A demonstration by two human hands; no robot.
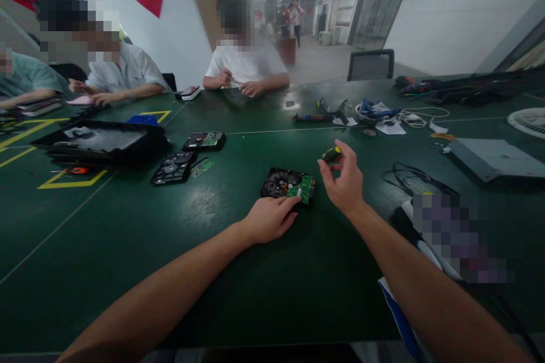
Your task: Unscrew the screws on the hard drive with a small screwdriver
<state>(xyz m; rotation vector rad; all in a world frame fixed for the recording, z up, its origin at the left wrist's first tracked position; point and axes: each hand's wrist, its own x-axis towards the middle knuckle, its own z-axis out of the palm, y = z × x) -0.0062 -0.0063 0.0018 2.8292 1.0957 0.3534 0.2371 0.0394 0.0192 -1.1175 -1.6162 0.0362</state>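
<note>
A hard drive [276,181] lies on the green table in front of me, its black casing and green circuit board facing up. My left hand [270,218] grips its near edge, with the index finger reaching over the board. To the right of the drive and raised above the table, my right hand [344,181] pinches a screwdriver [331,154] by its dark green and yellow handle. Its shaft cannot be made out.
Left of centre lie two other hard drives [172,168] [204,140] and a loose circuit board [202,167]. A black tray [106,144] stands further left. On the right are a grey metal box [498,159], black cables [419,173] and a white fan [528,122]. Several people sit across the table.
</note>
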